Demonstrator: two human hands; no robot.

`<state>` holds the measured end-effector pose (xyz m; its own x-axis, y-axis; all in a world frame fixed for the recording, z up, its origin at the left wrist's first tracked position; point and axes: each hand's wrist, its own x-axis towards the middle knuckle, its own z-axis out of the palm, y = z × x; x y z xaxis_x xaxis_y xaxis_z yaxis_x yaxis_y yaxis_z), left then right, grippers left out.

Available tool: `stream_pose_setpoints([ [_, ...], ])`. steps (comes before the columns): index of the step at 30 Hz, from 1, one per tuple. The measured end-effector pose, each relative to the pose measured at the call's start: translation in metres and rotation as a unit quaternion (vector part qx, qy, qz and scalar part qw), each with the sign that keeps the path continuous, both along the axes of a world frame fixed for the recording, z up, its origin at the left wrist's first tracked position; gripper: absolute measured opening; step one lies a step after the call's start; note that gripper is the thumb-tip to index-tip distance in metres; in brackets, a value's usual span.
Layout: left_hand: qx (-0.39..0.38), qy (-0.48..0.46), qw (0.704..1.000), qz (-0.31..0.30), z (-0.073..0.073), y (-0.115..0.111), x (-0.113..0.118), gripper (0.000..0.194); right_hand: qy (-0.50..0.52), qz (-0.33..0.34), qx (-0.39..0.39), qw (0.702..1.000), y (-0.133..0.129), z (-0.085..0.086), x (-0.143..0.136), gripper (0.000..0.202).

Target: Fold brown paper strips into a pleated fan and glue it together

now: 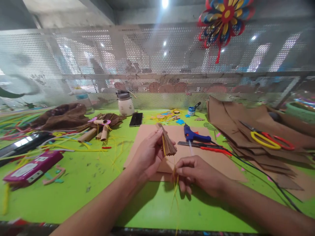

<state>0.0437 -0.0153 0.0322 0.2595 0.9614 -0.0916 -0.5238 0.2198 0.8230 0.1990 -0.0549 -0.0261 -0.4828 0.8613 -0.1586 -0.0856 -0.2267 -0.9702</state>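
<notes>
My left hand is closed on a pleated piece of brown paper, its folds bunched at the top and fanning out a little below. Yellow string runs down from the folded paper. Lower and to the right, my right hand pinches that string between thumb and fingers, and the loose ends dangle below. Under both hands lies a flat brown cardboard sheet. A blue glue gun rests on the sheet just beyond my right hand, beside a dark flat blade or ruler.
Stacked brown paper with yellow- and red-handled scissors lies on the right; a black cord crosses there. Left are a purple box, cardboard tubes and yellow strips. A phone and white jar stand behind.
</notes>
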Motion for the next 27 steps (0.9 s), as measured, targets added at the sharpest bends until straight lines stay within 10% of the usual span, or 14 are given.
stream_pose_setpoints([
  [12,0.015,0.031,0.992,-0.122,0.003,-0.009,-0.004,0.015,0.105,-0.104,-0.044,0.988,0.015,0.010,0.017,0.019],
  [17,0.027,0.028,0.972,-0.231,0.003,-0.014,-0.001,0.017,0.040,-0.152,0.020,0.987,0.017,0.018,0.018,0.027],
  [27,0.019,0.041,0.969,-0.241,-0.002,-0.013,0.001,0.014,-0.111,-0.180,0.150,0.966,0.020,0.010,0.018,0.030],
])
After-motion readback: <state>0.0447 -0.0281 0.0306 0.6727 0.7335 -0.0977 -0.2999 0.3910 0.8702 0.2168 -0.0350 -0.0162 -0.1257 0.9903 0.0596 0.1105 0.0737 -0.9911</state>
